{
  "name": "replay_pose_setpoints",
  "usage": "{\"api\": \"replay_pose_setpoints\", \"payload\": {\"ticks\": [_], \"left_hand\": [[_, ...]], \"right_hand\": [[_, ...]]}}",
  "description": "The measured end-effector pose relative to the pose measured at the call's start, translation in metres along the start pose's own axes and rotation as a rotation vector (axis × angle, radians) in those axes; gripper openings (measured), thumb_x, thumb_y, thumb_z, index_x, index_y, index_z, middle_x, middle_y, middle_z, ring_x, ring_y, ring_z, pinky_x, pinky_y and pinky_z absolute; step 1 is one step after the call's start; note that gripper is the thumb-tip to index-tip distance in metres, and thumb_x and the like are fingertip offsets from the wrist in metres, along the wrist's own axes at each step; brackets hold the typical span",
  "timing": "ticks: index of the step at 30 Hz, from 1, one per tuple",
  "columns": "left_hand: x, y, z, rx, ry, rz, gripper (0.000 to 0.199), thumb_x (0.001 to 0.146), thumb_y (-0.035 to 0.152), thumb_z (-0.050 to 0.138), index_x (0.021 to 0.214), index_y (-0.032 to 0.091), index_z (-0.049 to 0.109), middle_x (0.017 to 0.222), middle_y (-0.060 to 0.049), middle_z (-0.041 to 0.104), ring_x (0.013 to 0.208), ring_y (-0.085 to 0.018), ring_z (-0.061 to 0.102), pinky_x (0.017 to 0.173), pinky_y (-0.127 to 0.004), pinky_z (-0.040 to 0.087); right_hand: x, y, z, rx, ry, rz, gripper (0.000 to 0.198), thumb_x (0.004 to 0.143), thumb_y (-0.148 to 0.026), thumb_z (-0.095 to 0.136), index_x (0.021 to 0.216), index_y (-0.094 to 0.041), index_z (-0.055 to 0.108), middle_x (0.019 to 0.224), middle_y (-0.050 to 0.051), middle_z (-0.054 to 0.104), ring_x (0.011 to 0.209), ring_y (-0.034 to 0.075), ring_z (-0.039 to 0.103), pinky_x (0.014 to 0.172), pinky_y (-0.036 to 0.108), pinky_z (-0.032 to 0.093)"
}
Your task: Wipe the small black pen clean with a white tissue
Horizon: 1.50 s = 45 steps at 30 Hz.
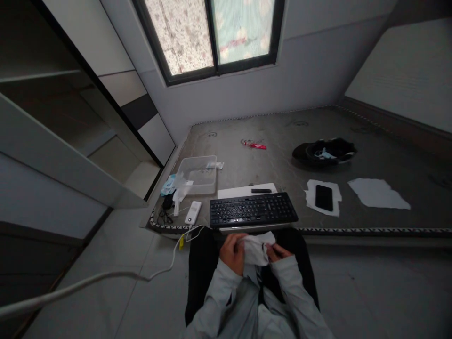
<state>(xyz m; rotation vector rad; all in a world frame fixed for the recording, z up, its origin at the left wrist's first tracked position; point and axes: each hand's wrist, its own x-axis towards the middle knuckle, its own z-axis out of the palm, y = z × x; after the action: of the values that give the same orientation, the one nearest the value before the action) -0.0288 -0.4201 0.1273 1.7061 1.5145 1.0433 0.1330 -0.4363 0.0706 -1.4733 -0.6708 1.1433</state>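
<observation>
Nearest you, above your lap and between your knees, a crumpled white cloth is stretched between your two hands; whether it is fabric or tissue you cannot tell from here. Your left hand pinches its left side with bent fingers, and your right hand grips its right edge, where a small dark spot shows. Just beyond your knees, on the near edge of the grey mattress, lies a black keyboard with a number pad. To its left sits a white handheld device with a white cable running down beside it. Behind the keyboard, a black pen rests on a white sheet. To the right, a black smartphone lies on torn white paper, with another paper piece beside it. Farther left stands a clear plastic box near a blue face mask. Beyond are a black cap, a red strap and, in the wall, a dark-framed window.
</observation>
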Motion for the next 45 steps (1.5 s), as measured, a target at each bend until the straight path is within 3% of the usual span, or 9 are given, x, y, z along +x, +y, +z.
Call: {"api": "replay_pose_setpoints", "payload": {"ticks": [4,9,15,19,26,32,36,40,45], "left_hand": [[0.0,0.005,-0.006,0.037,0.077,0.084,0.026,0.087,0.025,0.047,0.099,0.021,0.07,0.098,-0.007,0.065,0.074,-0.014,0.061,0.069,-0.026,0.052],[0.003,0.011,-0.004,-0.08,-0.208,0.191,0.022,0.084,0.035,0.062,0.095,0.022,0.075,0.086,-0.006,0.069,0.063,-0.011,0.06,0.058,-0.021,0.05],[0.007,-0.004,-0.002,-0.13,-0.291,0.132,0.027,0.077,0.039,0.071,0.096,0.021,0.075,0.089,-0.006,0.072,0.052,-0.007,0.056,0.053,-0.02,0.049],[0.006,-0.009,-0.003,-0.147,-0.25,0.032,0.025,0.071,0.039,0.076,0.087,0.019,0.076,0.078,-0.003,0.07,0.047,-0.006,0.054,0.048,-0.018,0.045],[0.0,-0.008,0.001,-0.184,-0.123,-0.02,0.028,0.073,0.042,0.073,0.086,0.018,0.074,0.081,-0.003,0.072,0.039,-0.003,0.051,0.04,-0.017,0.038],[0.005,-0.052,0.003,-0.093,-0.058,-0.298,0.021,0.068,0.03,0.076,0.081,0.016,0.07,0.063,0.002,0.068,0.039,-0.005,0.051,0.04,-0.015,0.037],[0.019,-0.091,-0.008,0.029,-0.01,-0.446,0.019,0.073,0.026,0.071,0.087,0.015,0.07,0.08,-0.002,0.074,0.041,-0.006,0.056,0.041,-0.016,0.041],[0.044,-0.11,-0.022,0.141,-0.015,-0.461,0.018,0.076,0.025,0.069,0.09,0.015,0.072,0.083,-0.004,0.075,0.046,-0.008,0.061,0.05,-0.02,0.05],[0.085,-0.119,-0.027,0.24,-0.071,-0.388,0.015,0.077,0.025,0.07,0.089,0.018,0.075,0.087,-0.005,0.077,0.081,-0.017,0.07,0.078,-0.028,0.053]], "right_hand": [[-0.006,-0.006,0.002,0.012,-0.08,0.011,0.056,0.054,-0.06,0.077,0.085,-0.014,0.078,0.081,0.011,0.077,0.073,0.027,0.072,0.068,0.033,0.059],[-0.013,-0.013,0.005,-0.005,-0.174,-0.014,0.046,0.058,-0.052,0.076,0.086,-0.016,0.078,0.087,0.01,0.078,0.08,0.028,0.072,0.075,0.034,0.059],[-0.014,-0.013,0.007,-0.037,-0.119,-0.033,0.043,0.052,-0.054,0.079,0.073,-0.016,0.078,0.069,0.009,0.076,0.063,0.024,0.069,0.062,0.031,0.058],[-0.016,-0.011,0.007,-0.038,-0.124,-0.023,0.051,0.054,-0.062,0.075,0.075,-0.015,0.078,0.063,0.008,0.074,0.055,0.021,0.066,0.052,0.029,0.055],[-0.011,-0.007,0.008,-0.031,-0.038,-0.01,0.063,0.055,-0.073,0.068,0.08,-0.015,0.075,0.077,0.012,0.076,0.071,0.025,0.069,0.063,0.03,0.056],[-0.003,0.011,0.003,-0.092,-0.013,0.083,0.059,0.045,-0.071,0.072,0.07,-0.017,0.073,0.072,0.01,0.075,0.069,0.024,0.068,0.063,0.03,0.056],[-0.005,0.028,0.004,-0.11,-0.033,0.138,0.049,0.041,-0.063,0.076,0.062,-0.019,0.071,0.06,0.006,0.071,0.059,0.021,0.064,0.056,0.028,0.053],[-0.011,0.037,0.01,-0.1,-0.021,0.104,0.039,0.049,-0.056,0.076,0.058,-0.019,0.068,0.053,0.003,0.067,0.052,0.018,0.06,0.051,0.026,0.05],[-0.012,0.036,0.016,-0.172,-0.065,0.121,0.046,0.043,-0.06,0.076,0.058,-0.018,0.069,0.058,0.006,0.071,0.057,0.022,0.064,0.055,0.029,0.054]]}}
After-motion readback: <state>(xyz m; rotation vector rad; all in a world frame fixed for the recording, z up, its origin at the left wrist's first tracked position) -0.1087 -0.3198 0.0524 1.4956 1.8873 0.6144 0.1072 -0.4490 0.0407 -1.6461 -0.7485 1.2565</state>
